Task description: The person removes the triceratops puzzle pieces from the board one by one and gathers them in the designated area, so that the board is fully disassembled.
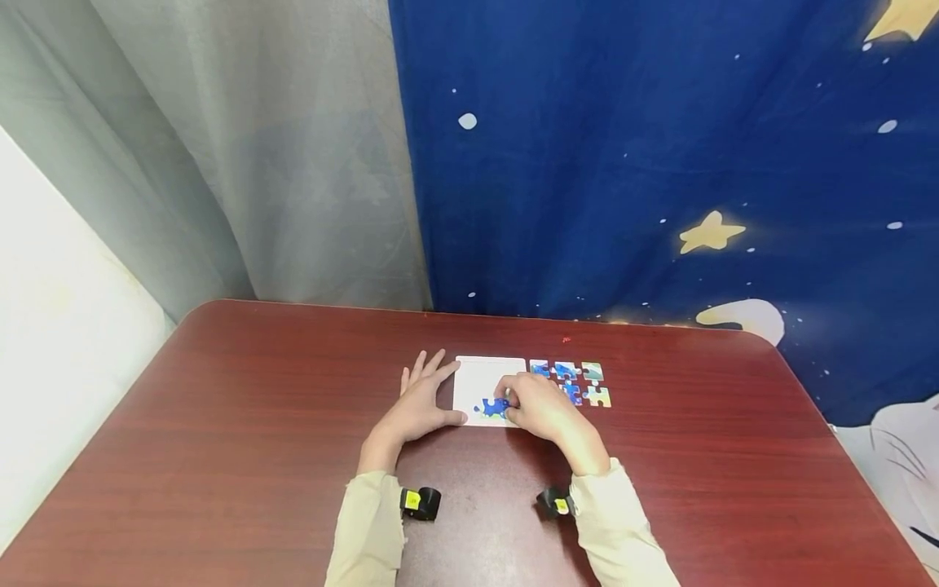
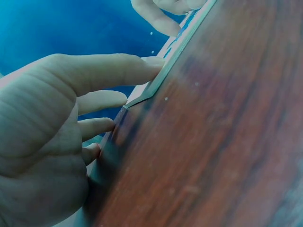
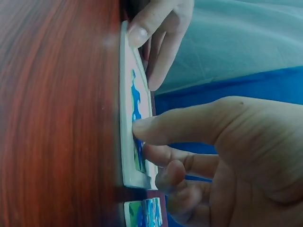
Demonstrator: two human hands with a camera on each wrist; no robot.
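Observation:
A white puzzle tray lies flat on the table, with blue puzzle pieces along its near side. My left hand spreads at the tray's left edge, thumb on the near corner and index finger by the far corner. In the left wrist view the thumb rests on the tray's rim, the other fingers stretched out beyond. My right hand bends over the tray's near right part. In the right wrist view its thumb and index fingertip pinch a blue puzzle piece, partly hidden by them, low in the tray.
Several loose puzzle pieces lie right of the tray, some partly behind my right hand. A tiny red mark shows near the far edge of the brown table. Grey and blue curtains hang behind it.

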